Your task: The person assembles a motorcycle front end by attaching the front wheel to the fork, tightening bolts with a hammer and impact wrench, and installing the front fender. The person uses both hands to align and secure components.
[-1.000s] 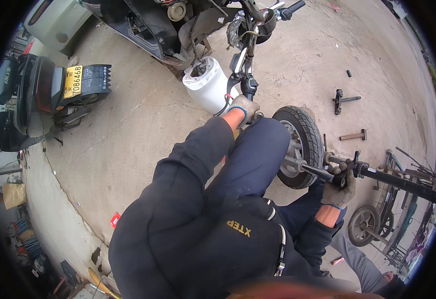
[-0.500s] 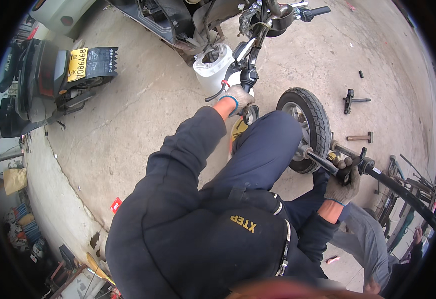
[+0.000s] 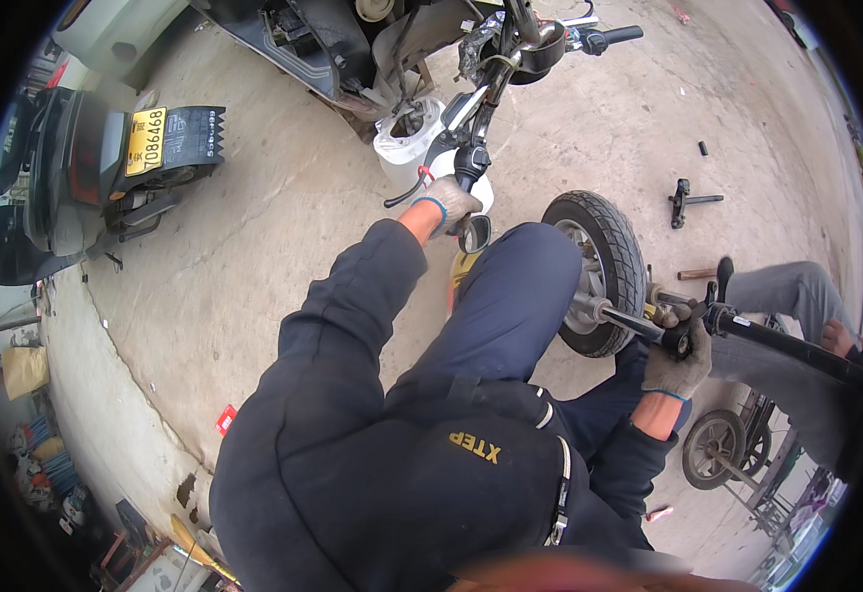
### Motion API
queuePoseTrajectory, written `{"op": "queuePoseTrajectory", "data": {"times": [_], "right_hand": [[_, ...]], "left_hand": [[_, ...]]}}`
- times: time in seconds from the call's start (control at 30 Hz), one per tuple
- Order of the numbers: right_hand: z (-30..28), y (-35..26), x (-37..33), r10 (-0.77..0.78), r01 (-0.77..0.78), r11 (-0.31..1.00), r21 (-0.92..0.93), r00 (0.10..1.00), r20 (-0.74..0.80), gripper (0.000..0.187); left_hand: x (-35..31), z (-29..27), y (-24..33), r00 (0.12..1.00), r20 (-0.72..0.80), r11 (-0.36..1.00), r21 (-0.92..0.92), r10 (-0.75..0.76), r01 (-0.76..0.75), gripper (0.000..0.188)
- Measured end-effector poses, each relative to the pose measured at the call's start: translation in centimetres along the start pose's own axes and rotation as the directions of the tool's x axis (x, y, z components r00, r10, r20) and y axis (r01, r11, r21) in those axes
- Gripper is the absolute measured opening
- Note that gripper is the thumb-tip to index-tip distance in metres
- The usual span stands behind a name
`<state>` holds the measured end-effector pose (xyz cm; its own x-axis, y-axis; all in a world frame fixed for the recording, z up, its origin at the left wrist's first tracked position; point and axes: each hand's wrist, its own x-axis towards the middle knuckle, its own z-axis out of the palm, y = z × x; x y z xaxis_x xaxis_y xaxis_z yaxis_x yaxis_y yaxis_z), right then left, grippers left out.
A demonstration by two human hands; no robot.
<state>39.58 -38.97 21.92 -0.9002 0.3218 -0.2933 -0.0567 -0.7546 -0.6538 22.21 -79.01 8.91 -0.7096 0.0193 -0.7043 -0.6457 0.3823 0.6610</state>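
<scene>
My left hand (image 3: 449, 204), in a grey knit glove, is closed round the grip end of a scooter handlebar (image 3: 472, 163). A red lever (image 3: 425, 176) and a small round mirror (image 3: 475, 234) sit beside that hand. On my right, a front wheel (image 3: 629, 261) with a black tyre stands near my knee, attached to a front fork (image 3: 631, 321). My gloved right hand (image 3: 676, 367) is wrapped round the fork near its joint with a long black steering tube (image 3: 791, 347). The fingers' far side is partly hidden by the fork.
A partly stripped scooter body (image 3: 328, 59) stands ahead, with a white bucket (image 3: 407, 148) beneath. A T-shaped metal part (image 3: 683, 202) and a wooden handle (image 3: 696, 274) lie on the floor. A person's grey-trousered leg (image 3: 782, 291) is close at right. Another scooter (image 3: 81, 187) stands left.
The other person's leg has moved forward on the right, beyond the steering tube, and now covers the hammer's head. The whole view has shifted slightly. Both my hands keep their holds.
</scene>
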Motion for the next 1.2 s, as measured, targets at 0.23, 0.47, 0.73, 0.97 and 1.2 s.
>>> {"op": "queuePoseTrajectory", "data": {"times": [0.23, 0.47, 0.73, 0.97, 1.2], "right_hand": [[1.1, 0.8, -0.5, 0.031, -0.031, 1.000, 0.001, 0.997, 0.072, 0.030], [1.1, 1.3, -0.8, 0.010, -0.009, 0.999, -0.034, 0.999, 0.038, 0.030], [1.4, 1.6, -0.8, -0.042, 0.042, 0.996, -0.080, 0.999, 0.007, 0.030], [2.5, 1.8, -1.3, -0.062, 0.064, 0.989, -0.130, 0.998, 0.022, 0.030], [2.4, 1.5, -0.6, -0.048, 0.053, 0.994, -0.097, 0.998, 0.050, 0.028]], "left_hand": [[-0.8, 0.2, 0.1, 0.999, -0.032, 0.994, -0.099, 0.038, -0.041, 0.020], [-1.1, 0.0, 0.5, 1.000, -0.007, 1.000, -0.023, 0.016, -0.017, 0.024], [-0.2, 0.5, -0.1, 0.997, -0.041, 0.997, 0.046, 0.067, -0.065, 0.023], [0.4, 0.7, -0.5, 0.997, -0.038, 0.996, 0.057, 0.071, -0.069, 0.024], [-0.2, 0.7, -0.8, 0.993, 0.044, 0.993, -0.054, 0.110, -0.107, 0.022]]}}
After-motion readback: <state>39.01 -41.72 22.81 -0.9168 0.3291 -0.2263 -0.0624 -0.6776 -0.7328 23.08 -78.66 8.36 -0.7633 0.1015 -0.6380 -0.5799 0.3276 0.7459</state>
